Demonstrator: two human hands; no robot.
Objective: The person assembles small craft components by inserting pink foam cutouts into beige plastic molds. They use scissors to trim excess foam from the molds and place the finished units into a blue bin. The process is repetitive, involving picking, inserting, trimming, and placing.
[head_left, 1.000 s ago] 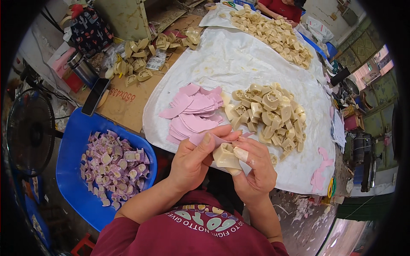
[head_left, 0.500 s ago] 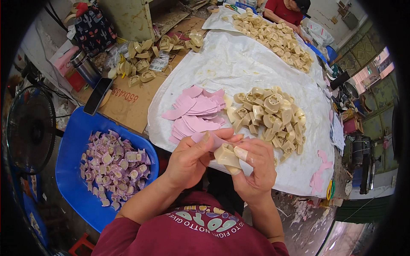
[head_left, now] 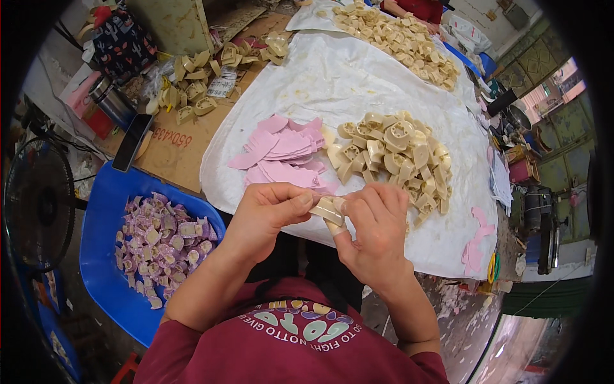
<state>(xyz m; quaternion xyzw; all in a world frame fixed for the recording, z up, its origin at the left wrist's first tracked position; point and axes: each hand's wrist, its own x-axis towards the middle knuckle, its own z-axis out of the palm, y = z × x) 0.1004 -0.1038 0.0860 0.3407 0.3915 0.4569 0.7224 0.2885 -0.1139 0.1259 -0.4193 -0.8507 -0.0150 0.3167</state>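
Observation:
In front of my chest, over the table's near edge, both hands meet at a small beige molded plastic piece. My left hand pinches its left end between thumb and fingers. My right hand is closed round the other end, with pale coverings on its thumb and a fingertip. Any pink sheet between the fingers is mostly hidden. Just beyond my left hand lies a stack of curved pink sheets. A heap of similar beige pieces sits past my right hand.
On my left stands a blue tub holding purple-covered pieces, with a black fan beside it. A phone and metal tumbler rest at the table's left. Pink scraps lie at right. Another person is at the far end.
The beige piece has turned in my fingers, its long side now facing me. The pink sheet seen in my left hand is now mostly hidden. My right hand has rolled over the piece.

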